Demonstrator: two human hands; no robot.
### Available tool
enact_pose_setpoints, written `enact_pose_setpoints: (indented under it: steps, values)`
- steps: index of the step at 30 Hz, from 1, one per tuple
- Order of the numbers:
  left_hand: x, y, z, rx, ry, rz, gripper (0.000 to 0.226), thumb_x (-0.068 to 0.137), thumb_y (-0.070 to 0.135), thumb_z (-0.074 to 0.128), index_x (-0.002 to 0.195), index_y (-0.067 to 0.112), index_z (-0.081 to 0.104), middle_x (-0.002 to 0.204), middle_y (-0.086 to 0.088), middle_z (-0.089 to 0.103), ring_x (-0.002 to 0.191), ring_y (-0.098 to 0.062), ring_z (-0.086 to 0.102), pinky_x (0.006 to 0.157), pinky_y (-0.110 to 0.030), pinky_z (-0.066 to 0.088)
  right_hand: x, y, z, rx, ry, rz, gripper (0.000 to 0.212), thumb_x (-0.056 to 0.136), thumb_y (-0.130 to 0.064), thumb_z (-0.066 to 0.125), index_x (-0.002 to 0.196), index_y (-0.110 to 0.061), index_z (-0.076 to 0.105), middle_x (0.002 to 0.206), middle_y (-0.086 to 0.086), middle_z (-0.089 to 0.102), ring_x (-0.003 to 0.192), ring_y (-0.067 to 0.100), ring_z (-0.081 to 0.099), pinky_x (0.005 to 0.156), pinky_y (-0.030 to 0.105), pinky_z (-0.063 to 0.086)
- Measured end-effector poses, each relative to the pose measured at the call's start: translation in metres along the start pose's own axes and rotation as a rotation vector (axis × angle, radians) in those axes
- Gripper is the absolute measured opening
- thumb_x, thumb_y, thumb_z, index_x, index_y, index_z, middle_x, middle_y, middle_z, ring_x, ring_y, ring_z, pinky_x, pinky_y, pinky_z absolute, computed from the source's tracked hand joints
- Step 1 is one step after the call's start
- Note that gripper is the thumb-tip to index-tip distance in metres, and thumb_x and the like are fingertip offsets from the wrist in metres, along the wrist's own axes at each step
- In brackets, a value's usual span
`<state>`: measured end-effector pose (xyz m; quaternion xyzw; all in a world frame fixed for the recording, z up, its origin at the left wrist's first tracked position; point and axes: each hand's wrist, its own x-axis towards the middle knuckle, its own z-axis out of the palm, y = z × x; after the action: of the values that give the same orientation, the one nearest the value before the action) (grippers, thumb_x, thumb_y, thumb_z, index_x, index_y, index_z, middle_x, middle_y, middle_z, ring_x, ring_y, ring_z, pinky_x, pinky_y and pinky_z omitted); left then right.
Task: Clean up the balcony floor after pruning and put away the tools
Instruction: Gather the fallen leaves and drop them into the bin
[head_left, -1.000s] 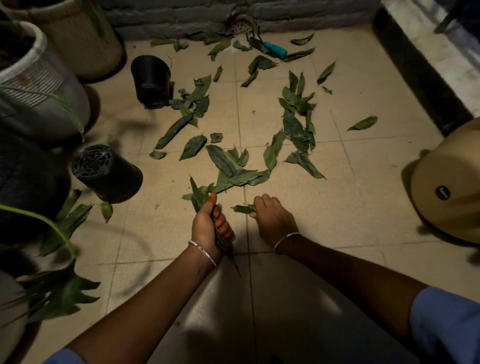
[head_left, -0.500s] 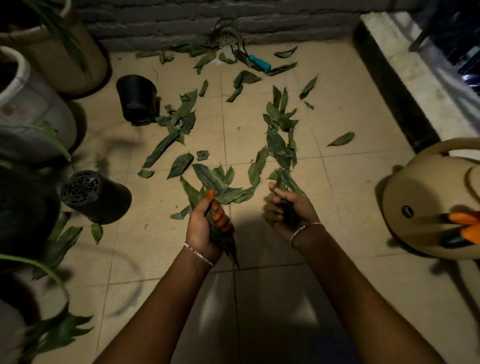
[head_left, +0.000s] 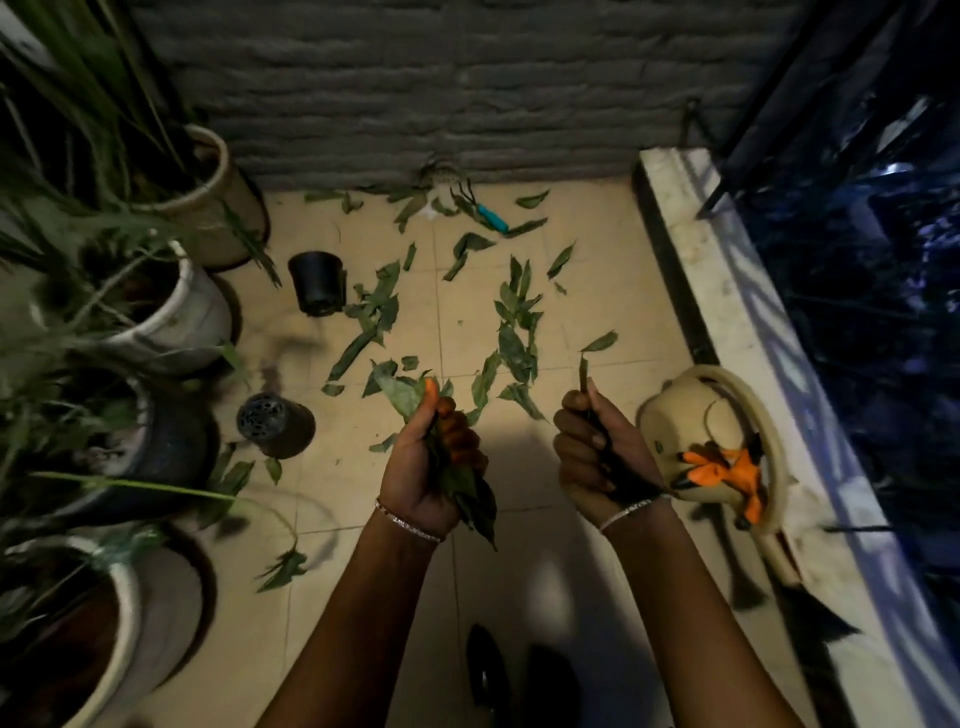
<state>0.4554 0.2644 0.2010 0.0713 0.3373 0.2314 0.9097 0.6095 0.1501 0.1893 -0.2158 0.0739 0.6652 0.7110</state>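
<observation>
My left hand grips a bunch of green cut leaves, raised above the tiled floor. My right hand is curled round a few dark leaves, one leaf tip sticking up from the fist. Several more loose leaves lie scattered on the floor ahead. A small hand rake with a teal handle lies near the back wall. To my right stands a tan bucket holding an orange-handled tool.
Two black plastic pots lie on the floor at the left. Large planters with plants line the left side. A raised ledge and railing run along the right. A grey brick wall closes the back.
Both hands rose from the floor with leaves in them. My right hand closed on leaves it picked up. The view pulled back and up, showing the bucket fully.
</observation>
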Motion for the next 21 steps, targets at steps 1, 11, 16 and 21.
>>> enact_pose_setpoints:
  steps: [1,11,16,21]
  values:
    - [-0.02,0.003,0.016,-0.022,-0.017,-0.01,0.033,0.09,0.044,0.055,0.068,0.02,0.051,0.053,0.009,0.041,0.043,-0.003,0.043,0.038,-0.016,0.037,-0.017,0.002,0.021,0.01,-0.015,0.003,0.028,0.099,-0.035,0.048,0.082,-0.014,0.057,0.053,-0.006,0.032,0.04,0.004,0.019,0.029,0.016,0.023]
    - [-0.252,0.061,0.17,-0.08,-0.148,-0.058,0.033,0.091,0.042,0.052,0.068,0.018,0.052,0.055,0.006,0.043,0.042,-0.003,0.043,0.036,-0.014,0.04,-0.176,0.035,0.235,0.117,-0.131,-0.002,0.026,0.103,-0.027,0.047,0.09,-0.006,0.057,0.059,-0.001,0.034,0.043,0.011,0.03,0.034,0.026,0.039]
    - [-0.375,0.094,0.214,-0.164,-0.281,-0.103,0.032,0.075,0.031,0.081,0.067,0.017,0.054,0.054,0.006,0.045,0.043,-0.004,0.045,0.036,-0.017,0.041,-0.262,0.064,0.35,0.194,-0.193,0.031,0.034,0.103,-0.031,0.039,0.091,-0.004,0.055,0.06,0.003,0.039,0.045,0.012,0.031,0.034,0.026,0.037]
    - [-0.474,0.113,0.23,-0.174,-0.369,-0.084,0.035,0.067,0.023,0.088,0.068,0.017,0.054,0.056,0.006,0.044,0.043,-0.005,0.047,0.036,-0.018,0.043,-0.325,0.097,0.424,0.177,-0.214,0.074,0.033,0.103,-0.032,0.039,0.091,-0.005,0.054,0.063,-0.002,0.032,0.047,0.011,0.03,0.034,0.023,0.034]
